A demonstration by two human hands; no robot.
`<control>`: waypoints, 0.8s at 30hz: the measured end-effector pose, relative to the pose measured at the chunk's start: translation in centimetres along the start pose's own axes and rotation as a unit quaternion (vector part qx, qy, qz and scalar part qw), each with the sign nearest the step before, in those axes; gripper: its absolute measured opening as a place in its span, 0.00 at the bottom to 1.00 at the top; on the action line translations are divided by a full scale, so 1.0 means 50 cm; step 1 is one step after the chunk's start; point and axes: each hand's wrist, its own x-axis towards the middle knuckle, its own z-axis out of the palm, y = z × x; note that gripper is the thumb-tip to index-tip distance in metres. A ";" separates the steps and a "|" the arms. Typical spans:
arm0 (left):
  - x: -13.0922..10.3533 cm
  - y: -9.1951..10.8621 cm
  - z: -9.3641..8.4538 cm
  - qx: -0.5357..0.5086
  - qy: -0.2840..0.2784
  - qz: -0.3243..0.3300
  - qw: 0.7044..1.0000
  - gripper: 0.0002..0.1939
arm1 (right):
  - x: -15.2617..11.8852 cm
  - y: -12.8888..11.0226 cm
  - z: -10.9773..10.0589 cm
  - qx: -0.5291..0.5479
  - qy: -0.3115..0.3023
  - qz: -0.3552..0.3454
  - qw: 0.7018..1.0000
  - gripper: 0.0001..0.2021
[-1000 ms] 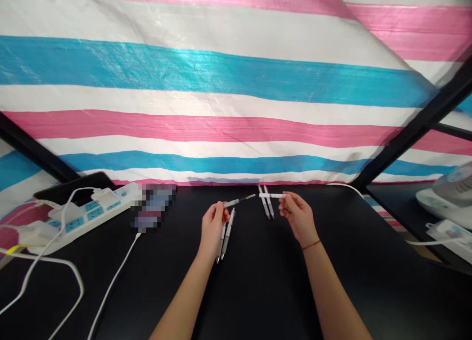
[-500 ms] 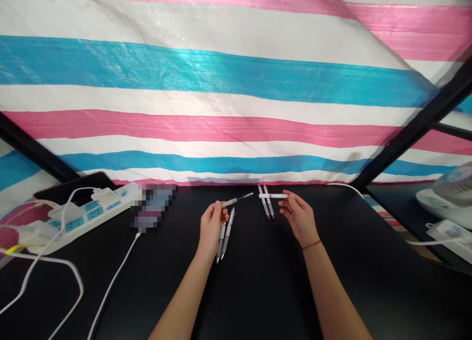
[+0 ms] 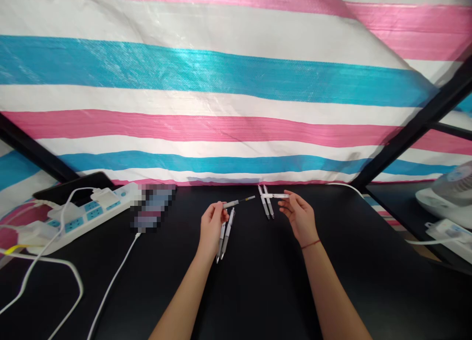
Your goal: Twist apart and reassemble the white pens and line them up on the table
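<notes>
Refill (image 3: 248, 199) sticks out of the grey pen front (image 3: 231, 204) that your left hand (image 3: 214, 224) pinches. Your right hand (image 3: 300, 217) pinches the white pen tube (image 3: 276, 196) near one end. The two parts point at each other with a gap between, so this pen looks open and not joined yet. Two pens (image 3: 272, 210) lie side by side on the black counter (image 3: 254, 281) near your right hand, and two more pens (image 3: 227, 234) lie just beside your left. Those four look whole, but you can't see inside them here.
</notes>
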 end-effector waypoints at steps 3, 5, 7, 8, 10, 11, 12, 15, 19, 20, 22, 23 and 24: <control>0.000 -0.001 0.000 0.003 -0.007 0.000 1.000 0.18 | -0.002 -0.001 0.002 -0.016 -0.005 -0.004 1.000 0.15; -0.001 -0.002 0.000 0.007 -0.007 0.001 1.000 0.18 | -0.003 -0.001 0.004 -0.025 -0.007 -0.005 1.000 0.15; -0.002 -0.003 0.001 0.015 -0.005 0.002 1.000 0.18 | -0.004 -0.001 0.005 -0.027 -0.010 -0.004 1.000 0.15; -0.002 -0.004 0.001 0.019 -0.006 0.003 1.000 0.18 | -0.005 0.000 0.005 -0.027 -0.011 -0.004 1.000 0.15; -0.004 -0.005 0.002 0.027 -0.011 0.005 1.000 0.17 | -0.006 0.001 0.006 -0.027 -0.014 -0.004 1.000 0.14; -0.004 -0.006 0.003 0.029 -0.014 0.006 0.999 0.17 | -0.006 0.001 0.007 -0.027 -0.015 -0.004 1.000 0.14; -0.004 -0.007 0.003 0.030 -0.017 0.006 0.999 0.17 | -0.007 0.001 0.007 -0.028 -0.016 -0.004 0.999 0.14; -0.004 -0.009 0.002 0.027 -0.019 0.005 0.999 0.16 | -0.008 0.001 0.009 -0.026 -0.017 -0.001 1.000 0.14; -0.002 -0.012 -0.001 0.025 -0.017 0.009 0.999 0.16 | -0.007 0.000 0.011 -0.020 -0.017 0.001 1.000 0.14; -0.001 -0.013 -0.001 0.026 -0.019 0.010 0.999 0.16 | -0.006 0.000 0.011 -0.021 -0.018 0.000 1.000 0.14; -0.001 -0.014 -0.001 0.030 -0.023 0.012 0.999 0.16 | -0.006 0.002 0.013 -0.023 -0.024 0.000 0.999 0.14; -0.002 -0.015 0.000 0.034 -0.024 0.013 0.999 0.16 | -0.006 0.004 0.013 -0.025 -0.028 -0.001 0.999 0.14; -0.003 -0.015 0.001 0.039 -0.025 0.013 0.999 0.16 | -0.007 0.006 0.014 -0.027 -0.032 -0.001 0.999 0.14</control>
